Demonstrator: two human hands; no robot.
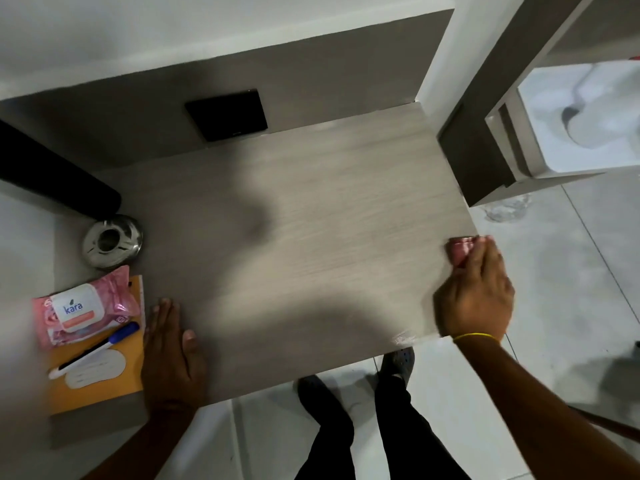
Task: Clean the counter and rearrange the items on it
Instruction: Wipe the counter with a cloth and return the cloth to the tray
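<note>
While the wipes pack (86, 308) sat soft and light at far left, my left hand (171, 355) lay flat, fingers spread, on the counter (311, 237); my right hand (476, 292) pinched the limp pink cloth (459, 249) at the right edge.

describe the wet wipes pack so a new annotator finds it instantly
Start at the wood-grain counter and go to its near left corner, left of the flat left hand. The wipes pack lies on an orange envelope, below the round metal ashtray. It alone is pink, with a white flip lid.
</note>
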